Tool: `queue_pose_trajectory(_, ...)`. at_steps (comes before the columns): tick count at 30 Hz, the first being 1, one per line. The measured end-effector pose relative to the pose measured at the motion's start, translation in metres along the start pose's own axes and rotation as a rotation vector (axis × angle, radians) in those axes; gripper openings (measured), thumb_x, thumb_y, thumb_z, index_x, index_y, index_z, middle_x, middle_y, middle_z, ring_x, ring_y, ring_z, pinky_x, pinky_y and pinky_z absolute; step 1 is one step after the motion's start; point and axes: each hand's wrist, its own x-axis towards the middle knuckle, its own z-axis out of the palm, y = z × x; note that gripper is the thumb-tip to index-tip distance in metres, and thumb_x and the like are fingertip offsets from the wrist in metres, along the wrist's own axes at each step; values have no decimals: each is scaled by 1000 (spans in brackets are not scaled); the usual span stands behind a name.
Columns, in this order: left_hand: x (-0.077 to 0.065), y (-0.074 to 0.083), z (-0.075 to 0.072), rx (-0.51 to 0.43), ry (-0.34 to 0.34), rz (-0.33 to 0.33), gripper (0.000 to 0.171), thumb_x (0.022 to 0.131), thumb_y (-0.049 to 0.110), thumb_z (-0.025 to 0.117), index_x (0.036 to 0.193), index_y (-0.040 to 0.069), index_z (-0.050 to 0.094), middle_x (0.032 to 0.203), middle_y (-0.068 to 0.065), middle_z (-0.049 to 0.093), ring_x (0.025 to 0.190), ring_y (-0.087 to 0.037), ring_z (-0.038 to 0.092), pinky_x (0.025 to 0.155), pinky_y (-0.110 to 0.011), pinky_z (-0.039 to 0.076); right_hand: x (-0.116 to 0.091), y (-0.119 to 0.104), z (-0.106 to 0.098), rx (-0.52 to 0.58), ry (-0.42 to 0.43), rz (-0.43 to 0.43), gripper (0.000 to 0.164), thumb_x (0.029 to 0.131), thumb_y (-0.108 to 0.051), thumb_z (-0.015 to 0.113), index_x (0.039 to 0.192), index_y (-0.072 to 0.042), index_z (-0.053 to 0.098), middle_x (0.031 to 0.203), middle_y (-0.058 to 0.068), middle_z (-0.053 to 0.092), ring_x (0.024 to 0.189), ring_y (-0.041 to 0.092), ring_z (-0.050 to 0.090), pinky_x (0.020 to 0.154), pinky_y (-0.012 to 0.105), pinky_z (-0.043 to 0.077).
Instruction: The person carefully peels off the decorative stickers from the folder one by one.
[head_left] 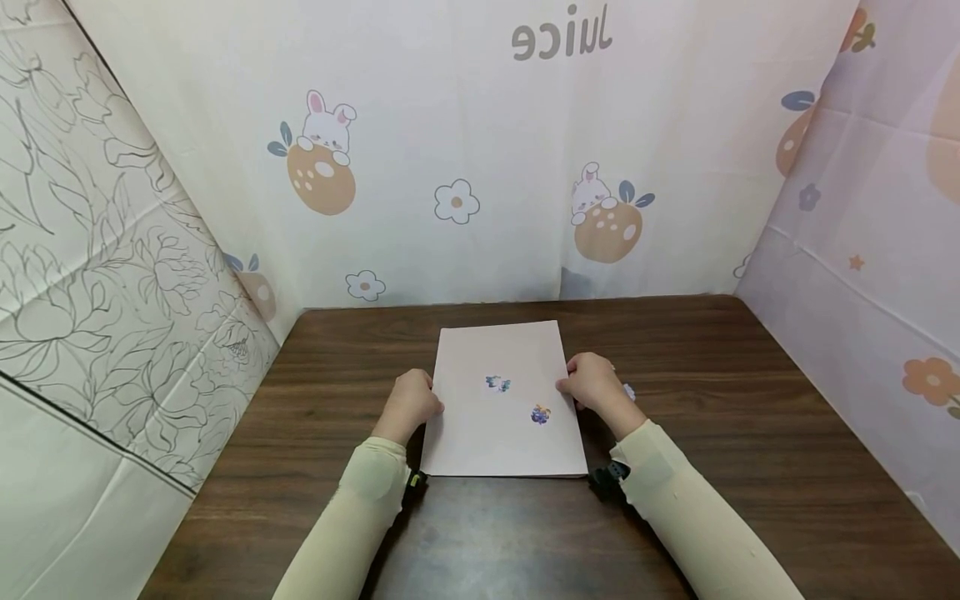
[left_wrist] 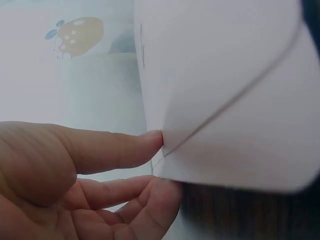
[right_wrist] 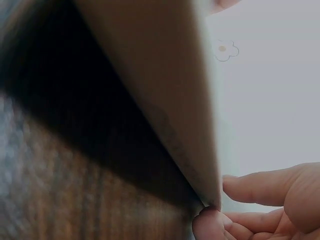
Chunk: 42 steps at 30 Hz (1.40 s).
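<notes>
A flat white rectangular paper item (head_left: 495, 350) with two small colourful pictures is held just above the brown table. The blue-green picture (head_left: 498, 383) is near its middle; the purple and orange picture (head_left: 540, 414) is lower right. My left hand (head_left: 412, 404) pinches its left edge, thumb on top and curled fingers beneath. My right hand (head_left: 596, 382) pinches the opposite edge the same way. In the left wrist view, the white item (left_wrist: 220, 65) shows a diagonal edge and a rounded corner, as if layered. Its shaded underside (right_wrist: 155, 75) appears in the right wrist view.
The dark wooden table (head_left: 337, 358) reaches back to a printed curtain (head_left: 510, 250), with more curtains at both sides. A small pale blue-white object (head_left: 628, 391) is partly hidden behind my right wrist. Dark wrist straps (head_left: 609, 481) are on both arms.
</notes>
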Motion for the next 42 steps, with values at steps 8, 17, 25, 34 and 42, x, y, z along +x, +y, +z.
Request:
queue_pose_trajectory(8, -6, 6, 5, 131, 38, 103, 24, 85, -2, 63, 107, -1, 72, 110, -19, 72, 94, -28, 64, 81, -43, 56, 1, 1, 2, -12, 5, 1, 33, 93, -16, 74, 115, 7, 66, 91, 19, 70, 58, 20, 67, 53, 31, 53)
queue_pose_trajectory(17, -17, 16, 6, 155, -22, 80, 26, 79, 13, 84, 100, 3, 72, 113, -23, 57, 103, -35, 57, 85, -49, 54, 2, 1, 0, -43, 15, -33, 30, 92, -15, 73, 110, 8, 68, 84, 16, 71, 55, 18, 68, 59, 33, 55)
queue_pose_trajectory(25, -21, 22, 10, 237, -22, 93, 39, 72, 19, 90, 102, -1, 72, 114, -23, 55, 107, -37, 51, 86, -50, 53, 0, -1, 1, -60, 28, -33, 30, 92, -15, 73, 110, 8, 68, 87, 18, 71, 55, 18, 66, 51, 30, 52)
queue_pose_trajectory(34, -27, 27, 15, 360, 6, 196, 22, 90, 6, 63, 108, -3, 71, 114, -24, 58, 105, -38, 52, 84, -53, 52, -1, -2, 4, -112, 54, -39, 35, 92, -17, 73, 115, 8, 68, 102, 23, 70, 67, 22, 66, 59, 33, 54)
queue_pose_trajectory(42, -27, 25, 16, 440, 8, 367, 22, 98, 4, 56, 113, 2, 72, 117, -18, 63, 110, -36, 58, 89, -51, 52, -4, -5, 5, -199, 77, -46, 33, 92, -18, 71, 113, 7, 68, 110, 24, 70, 84, 29, 65, 70, 41, 55)
